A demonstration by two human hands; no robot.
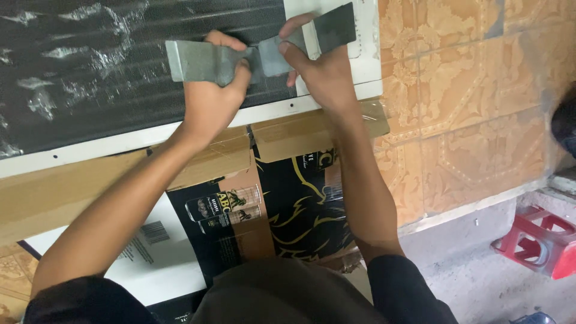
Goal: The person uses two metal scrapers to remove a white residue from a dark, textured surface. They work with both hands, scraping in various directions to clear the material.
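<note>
My left hand [211, 96] grips a flat grey metal strip [195, 60] near its right end. My right hand [318, 69] pinches a second grey metal strip [333, 27], which angles up to the right. The two strips meet or overlap between my hands. Both are held over a large unit with dark finned mesh [90, 66] and a white metal frame [276, 111]. Whether the strips are one bent piece or two, I cannot tell.
The unit lies on flattened cardboard boxes [282, 198], brown and black, spread over an orange patterned tiled floor [468, 102]. A concrete strip runs at lower right, where a red plastic stool [540, 240] stands. A dark object sits at the right edge.
</note>
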